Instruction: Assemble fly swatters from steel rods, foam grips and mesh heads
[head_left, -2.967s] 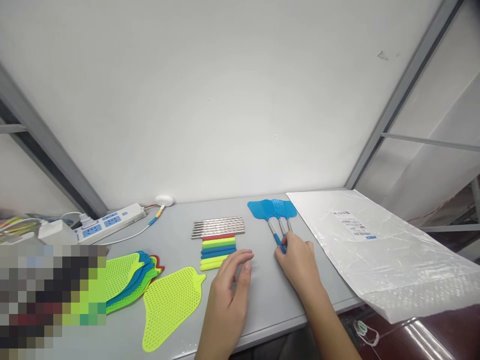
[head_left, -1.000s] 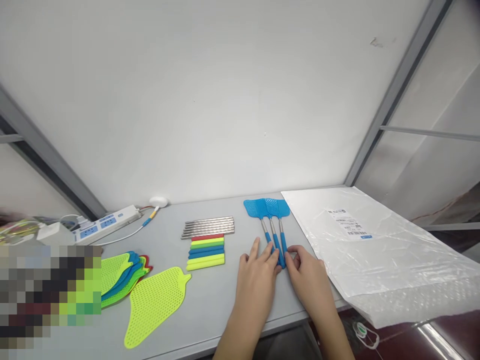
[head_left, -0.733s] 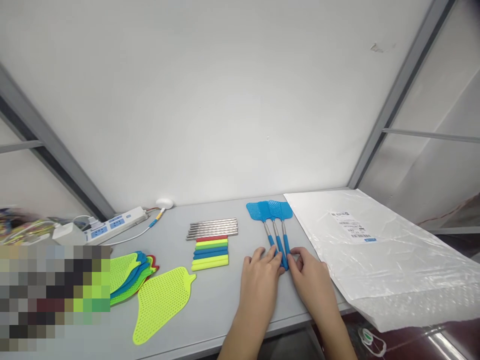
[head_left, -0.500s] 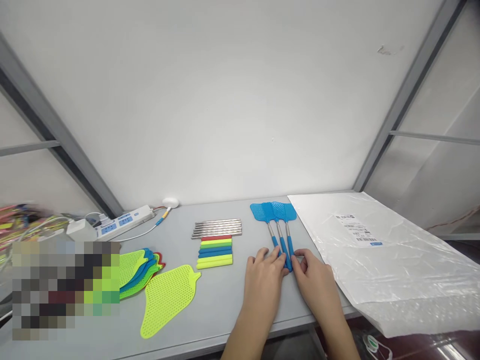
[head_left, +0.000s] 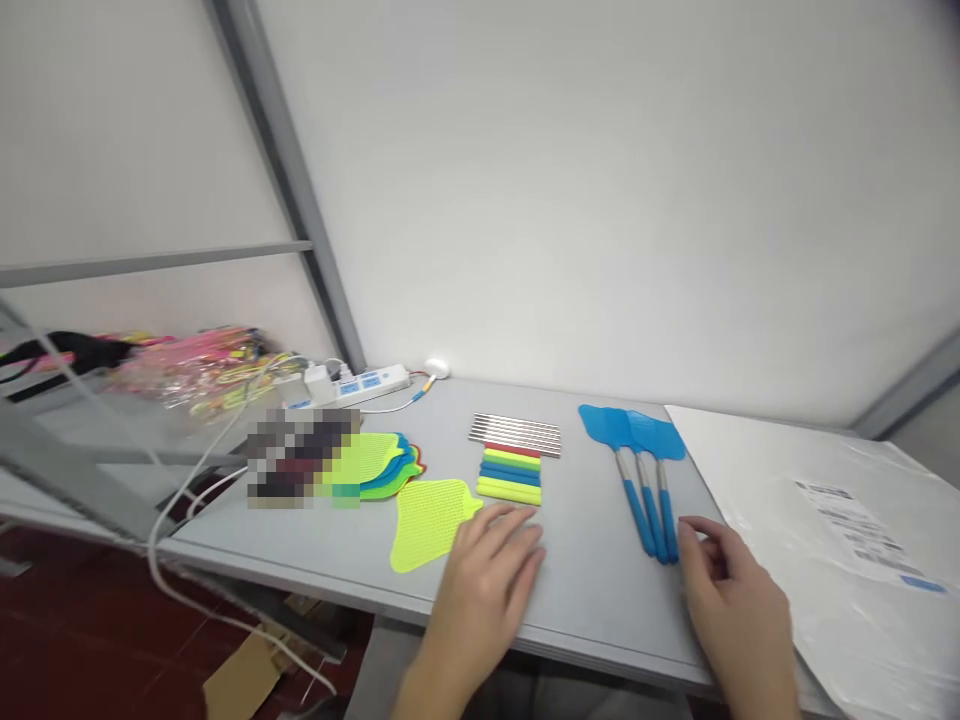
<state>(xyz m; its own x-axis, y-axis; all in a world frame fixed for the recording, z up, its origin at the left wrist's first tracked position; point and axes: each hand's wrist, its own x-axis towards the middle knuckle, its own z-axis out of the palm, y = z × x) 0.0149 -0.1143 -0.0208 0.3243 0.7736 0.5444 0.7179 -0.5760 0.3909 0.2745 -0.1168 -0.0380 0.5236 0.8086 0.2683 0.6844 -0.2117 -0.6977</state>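
Observation:
My left hand [head_left: 491,575] is open, fingers stretched over the table at the right edge of a yellow-green fly swatter head [head_left: 429,520], covering part of it. Just beyond its fingertips lie coloured handle grips [head_left: 510,473] in red, green, blue and yellow, with several metal rods [head_left: 516,434] behind them. Three assembled blue fly swatters [head_left: 649,510] lie side by side with overlapping heads. Beside their handles, on the right, rests my right hand [head_left: 739,605], loosely curled with a gap at the thumb and nothing visible inside. Whether it touches the nearest handle, I cannot tell.
More fly swatter heads [head_left: 375,455] in yellow, blue, green and red are stacked at left, beside a pixelated patch. Behind stands a power strip [head_left: 375,381] with plugs and cables. A white padded mailer [head_left: 840,600] covers the table's right side. Bagged colourful items [head_left: 202,365] lie far left.
My view has swung left. My left hand has left the blue swatters' handles and moved left to the yellow-green head. My right hand stays beside the handles.

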